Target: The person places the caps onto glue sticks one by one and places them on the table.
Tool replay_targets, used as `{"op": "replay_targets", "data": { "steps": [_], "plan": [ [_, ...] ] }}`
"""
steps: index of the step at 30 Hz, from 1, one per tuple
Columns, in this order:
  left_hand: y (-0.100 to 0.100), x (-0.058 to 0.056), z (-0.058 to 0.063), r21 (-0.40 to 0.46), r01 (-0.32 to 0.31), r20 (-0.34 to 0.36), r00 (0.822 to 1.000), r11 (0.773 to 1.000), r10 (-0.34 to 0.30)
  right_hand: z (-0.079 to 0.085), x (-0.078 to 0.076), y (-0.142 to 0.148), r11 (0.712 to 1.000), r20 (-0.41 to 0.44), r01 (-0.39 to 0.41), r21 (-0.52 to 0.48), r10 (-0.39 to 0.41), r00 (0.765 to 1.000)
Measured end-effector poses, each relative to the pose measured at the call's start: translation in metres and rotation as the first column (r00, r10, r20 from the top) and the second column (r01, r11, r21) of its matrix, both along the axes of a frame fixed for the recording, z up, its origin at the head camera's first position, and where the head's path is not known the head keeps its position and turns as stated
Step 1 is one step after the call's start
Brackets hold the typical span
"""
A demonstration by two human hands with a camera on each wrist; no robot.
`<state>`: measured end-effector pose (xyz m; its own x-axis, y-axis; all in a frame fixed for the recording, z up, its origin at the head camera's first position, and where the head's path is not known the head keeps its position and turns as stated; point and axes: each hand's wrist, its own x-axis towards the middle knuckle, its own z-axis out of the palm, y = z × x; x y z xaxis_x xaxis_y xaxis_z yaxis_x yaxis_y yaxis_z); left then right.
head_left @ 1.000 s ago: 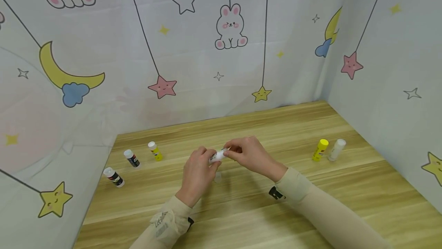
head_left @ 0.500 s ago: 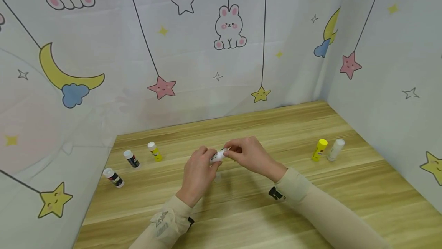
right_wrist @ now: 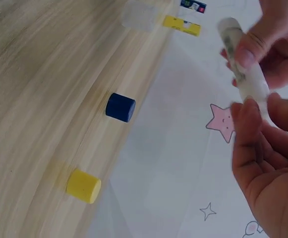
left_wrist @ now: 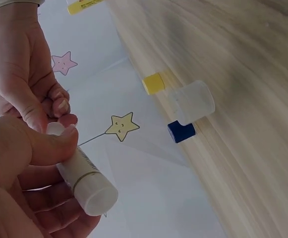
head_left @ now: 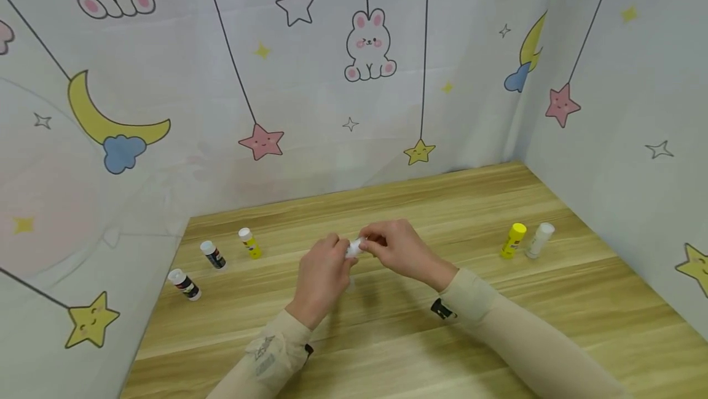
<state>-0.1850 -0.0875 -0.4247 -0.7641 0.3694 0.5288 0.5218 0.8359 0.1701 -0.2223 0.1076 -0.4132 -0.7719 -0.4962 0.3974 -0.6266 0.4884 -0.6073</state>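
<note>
Over the middle of the table, both hands hold a white glue stick [head_left: 355, 248]. My left hand [head_left: 322, 275] wraps its fingers and thumb round the barrel. At the other end, thumb and fingertips of my right hand [head_left: 399, 248] pinch the stick. In the left wrist view a translucent end of the glue stick [left_wrist: 98, 194] points out past the left fingers. A translucent cap [left_wrist: 192, 103], a blue cap [left_wrist: 181, 131] and a yellow cap [left_wrist: 153, 84] stand on the table close by; the hands hide the coloured two in the head view.
Two dark-labelled glue sticks [head_left: 185, 285] and a yellow one with a white top [head_left: 251, 244] stand at the left. A yellow glue stick [head_left: 514, 240] and a white glue stick [head_left: 540, 240] stand at the right. Printed curtains [head_left: 332, 91] border the wooden table [head_left: 398, 350].
My left hand has shifted slightly right and now covers more of the white glue stick. The right hand keeps its pinch in nearly the same place. The standing glue sticks have not moved.
</note>
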Motion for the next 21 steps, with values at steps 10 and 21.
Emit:
{"op": "replay_targets", "data": {
  "steps": [10,21],
  "plan": [
    [-0.0014,-0.0024,-0.0026,0.047,0.027,-0.107,0.994,0.999,-0.021,-0.0011,-0.0007,0.0000,0.999,-0.107,0.032,-0.027,-0.035,0.994],
    [-0.0019,-0.0036,-0.0079,0.113,0.041,-0.080,0.996,0.993,-0.032,-0.0044,0.0007,0.0032,0.994,0.071,0.041,-0.102,-0.034,0.997]
  ]
}}
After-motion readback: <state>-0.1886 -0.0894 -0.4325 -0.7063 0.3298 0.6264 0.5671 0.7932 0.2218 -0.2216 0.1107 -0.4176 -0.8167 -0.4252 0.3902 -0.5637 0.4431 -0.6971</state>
